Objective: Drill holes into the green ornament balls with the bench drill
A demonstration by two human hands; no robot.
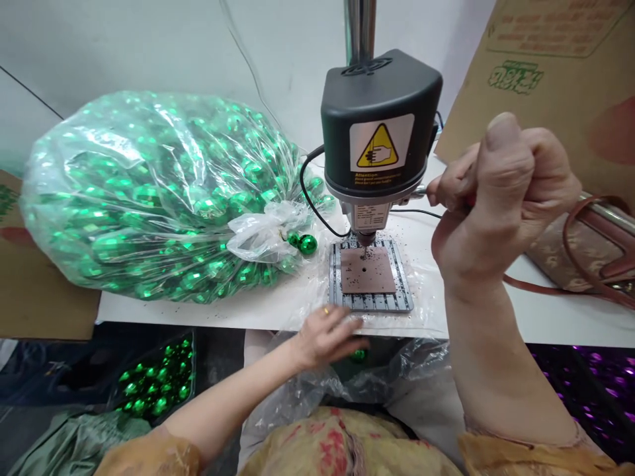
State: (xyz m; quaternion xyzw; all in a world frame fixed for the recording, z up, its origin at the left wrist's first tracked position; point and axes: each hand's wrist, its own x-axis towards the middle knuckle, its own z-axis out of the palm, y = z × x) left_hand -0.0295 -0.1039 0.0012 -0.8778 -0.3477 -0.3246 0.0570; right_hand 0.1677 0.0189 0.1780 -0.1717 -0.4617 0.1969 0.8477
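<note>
A small black bench drill press (381, 125) with a yellow warning label stands on the white table. My right hand (506, 192) is closed around its feed handle (419, 192), at the right of the drill head. Under the bit, a brown square plate (368, 281) with a dark hole lies on the slotted metal base (404, 299), strewn with dark shavings. My left hand (327, 337) is at the table's front edge, before the base, its slightly blurred fingers stretched out. Just below those fingers is a shiny green ball (360, 356), apparently apart from them, over clear plastic.
A large tied clear bag (163, 198) of green faceted balls fills the table's left. Beside its knot sits a loose green ball (307, 244). A cardboard box (560, 86) and a brown strap (536, 289) are at right. Below the table are green balls (159, 377) and purple ones (605, 377).
</note>
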